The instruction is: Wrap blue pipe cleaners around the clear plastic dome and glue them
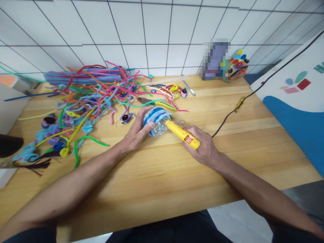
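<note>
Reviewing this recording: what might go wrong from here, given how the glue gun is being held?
The left hand has its thumb near the tip of the yellow glue gun; if that tip is hot, a slip could burn it.

The black cord trails over the table's right side and might snag, tugging the gun.

The scissors lie close to the right hand, which could knock them.

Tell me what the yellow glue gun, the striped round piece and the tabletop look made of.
Yellow glue gun: probably hard plastic; smooth, evenly coloured shell.
Striped round piece: apparently clear, shiny plastic or glass, see-through at its bare end, wrapped in soft-looking, fuzzy strands.
Tabletop: wood or wood-look laminate, smooth, with visible grain.
</note>
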`<action>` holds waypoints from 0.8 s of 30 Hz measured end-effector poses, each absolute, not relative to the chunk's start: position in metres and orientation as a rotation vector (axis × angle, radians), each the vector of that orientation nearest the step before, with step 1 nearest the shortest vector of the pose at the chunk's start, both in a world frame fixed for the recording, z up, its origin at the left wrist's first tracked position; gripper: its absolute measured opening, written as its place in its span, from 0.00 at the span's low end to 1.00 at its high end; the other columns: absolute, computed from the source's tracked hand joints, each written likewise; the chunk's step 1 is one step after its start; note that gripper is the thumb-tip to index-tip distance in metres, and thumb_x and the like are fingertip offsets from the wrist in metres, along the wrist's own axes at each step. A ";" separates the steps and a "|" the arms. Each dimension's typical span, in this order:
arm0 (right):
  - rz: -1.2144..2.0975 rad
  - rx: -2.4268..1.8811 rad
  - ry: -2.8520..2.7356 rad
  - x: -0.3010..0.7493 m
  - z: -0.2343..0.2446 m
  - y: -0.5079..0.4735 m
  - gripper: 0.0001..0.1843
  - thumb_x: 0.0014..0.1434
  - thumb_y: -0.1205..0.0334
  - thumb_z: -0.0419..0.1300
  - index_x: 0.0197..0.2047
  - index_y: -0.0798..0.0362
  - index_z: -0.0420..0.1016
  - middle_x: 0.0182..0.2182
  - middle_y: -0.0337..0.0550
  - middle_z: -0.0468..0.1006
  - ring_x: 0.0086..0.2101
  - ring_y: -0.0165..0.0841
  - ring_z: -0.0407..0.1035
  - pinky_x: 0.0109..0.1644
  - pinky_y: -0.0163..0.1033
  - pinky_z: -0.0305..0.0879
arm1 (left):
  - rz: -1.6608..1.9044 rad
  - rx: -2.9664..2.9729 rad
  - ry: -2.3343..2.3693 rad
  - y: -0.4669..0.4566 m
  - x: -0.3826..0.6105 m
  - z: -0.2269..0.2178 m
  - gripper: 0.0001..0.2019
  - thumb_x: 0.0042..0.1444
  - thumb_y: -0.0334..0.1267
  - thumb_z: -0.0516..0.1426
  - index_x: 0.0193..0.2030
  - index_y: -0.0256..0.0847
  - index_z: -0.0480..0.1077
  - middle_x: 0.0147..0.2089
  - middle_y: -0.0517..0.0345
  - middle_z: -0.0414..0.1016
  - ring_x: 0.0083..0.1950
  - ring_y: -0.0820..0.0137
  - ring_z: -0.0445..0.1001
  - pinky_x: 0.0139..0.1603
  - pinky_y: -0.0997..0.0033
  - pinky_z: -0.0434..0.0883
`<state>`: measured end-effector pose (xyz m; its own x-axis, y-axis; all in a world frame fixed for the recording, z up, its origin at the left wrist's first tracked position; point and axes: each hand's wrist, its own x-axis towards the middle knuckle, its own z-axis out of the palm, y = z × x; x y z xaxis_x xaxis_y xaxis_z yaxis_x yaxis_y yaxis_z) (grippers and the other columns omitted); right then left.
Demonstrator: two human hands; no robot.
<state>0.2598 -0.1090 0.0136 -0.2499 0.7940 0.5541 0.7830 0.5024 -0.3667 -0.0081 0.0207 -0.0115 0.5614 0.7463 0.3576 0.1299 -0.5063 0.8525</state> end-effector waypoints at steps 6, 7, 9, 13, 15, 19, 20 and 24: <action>-0.010 -1.279 -2.010 0.261 0.014 -0.110 0.10 0.74 0.64 0.57 0.56 0.45 0.69 0.41 0.44 0.84 0.40 0.41 0.81 0.43 0.44 0.79 | 0.942 1.980 0.707 0.020 -0.008 -0.010 0.30 0.75 0.60 0.56 0.76 0.50 0.62 0.77 0.44 0.67 0.78 0.47 0.67 0.82 0.39 0.65; 0.001 -1.288 -2.013 0.261 0.013 -0.110 0.11 0.73 0.64 0.56 0.56 0.45 0.69 0.41 0.44 0.84 0.40 0.42 0.81 0.43 0.44 0.78 | 0.944 1.980 0.707 0.020 -0.008 -0.011 0.31 0.75 0.60 0.56 0.76 0.50 0.62 0.77 0.44 0.67 0.78 0.46 0.67 0.82 0.39 0.65; 0.033 -1.292 -2.036 0.261 0.013 -0.110 0.10 0.72 0.64 0.57 0.55 0.44 0.70 0.40 0.43 0.84 0.38 0.42 0.80 0.42 0.44 0.78 | 0.947 1.980 0.703 0.020 -0.008 -0.011 0.31 0.75 0.60 0.56 0.76 0.49 0.62 0.77 0.44 0.67 0.78 0.46 0.67 0.82 0.39 0.64; 0.063 -1.253 -2.056 0.260 0.013 -0.111 0.10 0.71 0.64 0.58 0.54 0.44 0.70 0.39 0.42 0.84 0.38 0.41 0.80 0.42 0.43 0.78 | 0.943 1.973 0.699 0.021 -0.008 -0.012 0.31 0.75 0.60 0.56 0.77 0.49 0.62 0.77 0.43 0.67 0.79 0.47 0.66 0.82 0.38 0.63; 0.033 -1.267 -2.022 0.260 0.013 -0.111 0.11 0.72 0.65 0.58 0.55 0.44 0.69 0.40 0.43 0.84 0.39 0.41 0.81 0.42 0.43 0.77 | 0.945 1.972 0.705 0.021 -0.008 -0.012 0.31 0.75 0.61 0.56 0.76 0.50 0.62 0.77 0.44 0.67 0.78 0.47 0.67 0.82 0.38 0.64; 0.017 -1.314 -2.000 0.262 0.011 -0.111 0.11 0.72 0.64 0.57 0.55 0.45 0.69 0.41 0.44 0.84 0.39 0.42 0.81 0.42 0.44 0.77 | 0.950 1.978 0.703 0.021 -0.008 -0.012 0.31 0.74 0.61 0.56 0.76 0.49 0.62 0.77 0.43 0.67 0.78 0.46 0.67 0.81 0.38 0.65; 0.028 -1.317 -2.010 0.262 0.011 -0.111 0.10 0.72 0.64 0.57 0.55 0.44 0.69 0.40 0.43 0.84 0.39 0.42 0.80 0.42 0.44 0.77 | 0.948 1.981 0.706 0.021 -0.008 -0.012 0.31 0.74 0.61 0.56 0.76 0.49 0.62 0.77 0.43 0.67 0.78 0.46 0.67 0.81 0.38 0.65; 0.049 -1.304 -2.022 0.261 0.009 -0.111 0.10 0.71 0.65 0.57 0.54 0.44 0.70 0.39 0.42 0.83 0.38 0.42 0.80 0.41 0.43 0.77 | 0.944 1.983 0.711 0.021 -0.008 -0.012 0.31 0.75 0.60 0.56 0.76 0.49 0.62 0.77 0.43 0.67 0.78 0.47 0.67 0.82 0.39 0.64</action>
<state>0.2613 -0.1113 0.0093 -0.2299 0.8068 0.5443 0.7793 0.4877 -0.3936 -0.0078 0.0207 -0.0116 0.5616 0.7453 0.3594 0.1397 -0.5136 0.8466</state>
